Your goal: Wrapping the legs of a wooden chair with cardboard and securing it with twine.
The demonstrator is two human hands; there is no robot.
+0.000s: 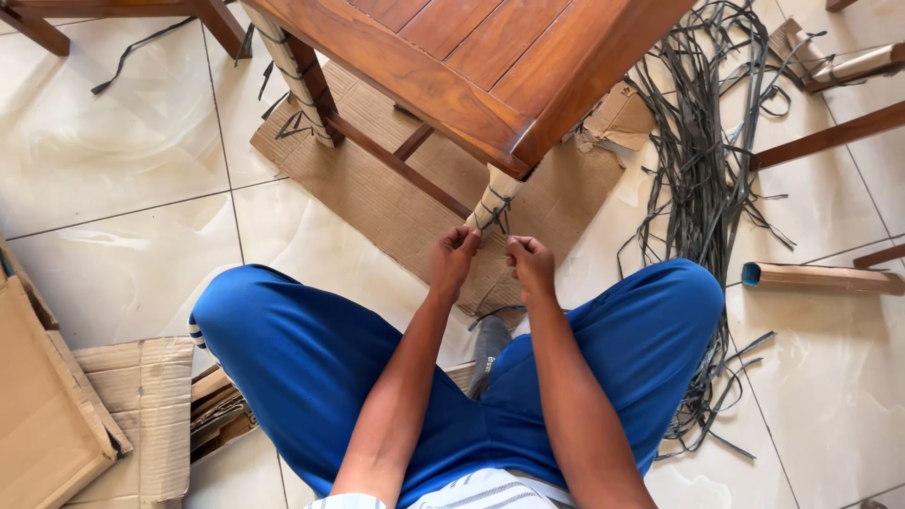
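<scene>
Both hands work at the near leg (494, 200) of a wooden chair (471, 57), a leg wrapped in pale paper and bound with dark strap. The left hand (455, 259) is closed, its fingers pinched on the wrapping at the leg's lower end. The right hand (531, 262) is curled into a fist just beside it; a dark strap end shows between the two, but what the right grip holds cannot be told. The hands are close together without touching.

The leg stands on a flat sheet of cardboard (396, 188) whose near edge runs under the hands. The chair's corner overhangs the leg from above, so room there is tight. The person's knees in blue trousers (311, 358) flank the hands on either side.

To the right, a tangle of dark straps (698, 160) spreads over the tiled floor (113, 160), with a cardboard tube (820, 277) beyond it. Folded cardboard boxes (57, 405) lie at the lower left. Bare tiles lie left of the cardboard sheet.
</scene>
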